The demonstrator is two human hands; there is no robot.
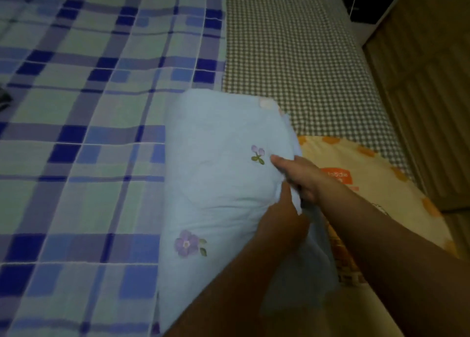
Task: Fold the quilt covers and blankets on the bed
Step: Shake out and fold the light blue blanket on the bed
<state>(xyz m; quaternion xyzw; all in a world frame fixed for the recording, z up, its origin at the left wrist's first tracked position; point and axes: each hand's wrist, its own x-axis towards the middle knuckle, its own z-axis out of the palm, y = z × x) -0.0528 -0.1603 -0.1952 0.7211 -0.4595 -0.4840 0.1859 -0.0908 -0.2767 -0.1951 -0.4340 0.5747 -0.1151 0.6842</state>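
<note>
Evidently mid-fold, both the left hand (279,219) and right hand (300,176) grip the right edge of the pale blue quilt cover (218,184) lying on the plaid bedspread (76,133); next likely needs that edge carried across.

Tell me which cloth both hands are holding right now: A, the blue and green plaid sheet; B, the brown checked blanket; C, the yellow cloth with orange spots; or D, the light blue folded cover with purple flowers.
D: the left hand and the right hand both grip the right edge of the light blue cover, which lies folded on the plaid sheet.
</note>
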